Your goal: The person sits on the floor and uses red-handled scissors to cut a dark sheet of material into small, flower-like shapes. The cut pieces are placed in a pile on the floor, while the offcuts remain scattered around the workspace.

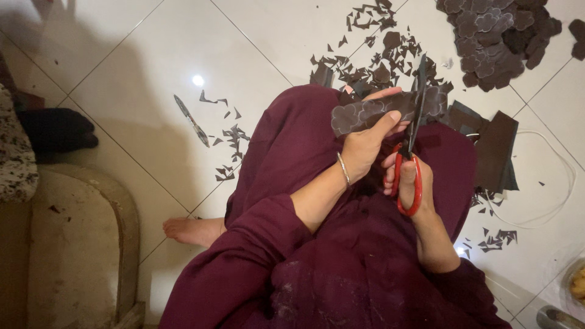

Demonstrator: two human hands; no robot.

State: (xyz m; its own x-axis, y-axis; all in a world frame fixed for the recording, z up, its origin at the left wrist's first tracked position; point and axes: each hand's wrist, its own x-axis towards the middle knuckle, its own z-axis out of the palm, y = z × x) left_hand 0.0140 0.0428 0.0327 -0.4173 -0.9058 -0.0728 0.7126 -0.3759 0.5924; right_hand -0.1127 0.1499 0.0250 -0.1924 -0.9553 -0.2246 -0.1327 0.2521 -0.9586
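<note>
The white tiled floor fills most of the frame, with a person in maroon clothing seated on it at the centre and lower middle. A pile of dark cut-out shapes lies at the upper right, and flat dark sheets lie at the right, just beside the knee. Dark offcuts are scattered at the upper middle. In the centre, the left hand has its grip closed on a dark scalloped strip, held level above the lap. The right hand grips the red-handled scissors, whose blades stand upright across the strip's right part. A slim tool lies on the floor at left of centre.
</note>
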